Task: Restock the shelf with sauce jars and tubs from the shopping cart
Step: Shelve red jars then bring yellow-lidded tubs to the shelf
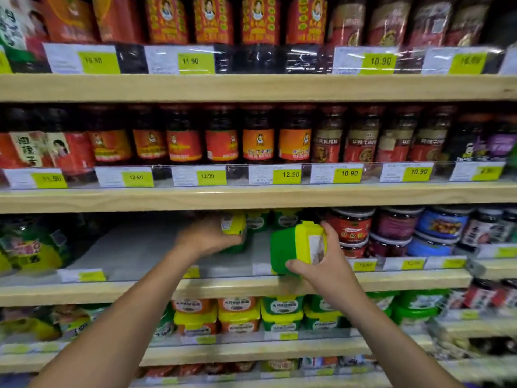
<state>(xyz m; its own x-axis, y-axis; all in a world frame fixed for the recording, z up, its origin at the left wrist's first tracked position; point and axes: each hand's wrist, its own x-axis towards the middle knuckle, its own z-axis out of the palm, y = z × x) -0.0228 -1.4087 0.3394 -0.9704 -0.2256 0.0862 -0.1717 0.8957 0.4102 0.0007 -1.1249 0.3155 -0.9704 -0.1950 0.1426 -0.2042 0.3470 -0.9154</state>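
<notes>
Green-and-yellow tubs fill both hands, the left hand (208,236) closed around one tub (233,225) deep on the shelf (229,287), the right hand (324,264) gripping a tilted tub (293,247) at its edge, which might slip off.

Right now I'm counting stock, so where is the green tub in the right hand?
The green tub is tipped on its side in the right hand, at the front edge of the third shelf, just left of the red-labelled jars.

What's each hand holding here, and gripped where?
Right hand: green tub with yellow lid, tilted, gripped across its lid end. Left hand: another yellow-lidded tub, held by its side.
</notes>
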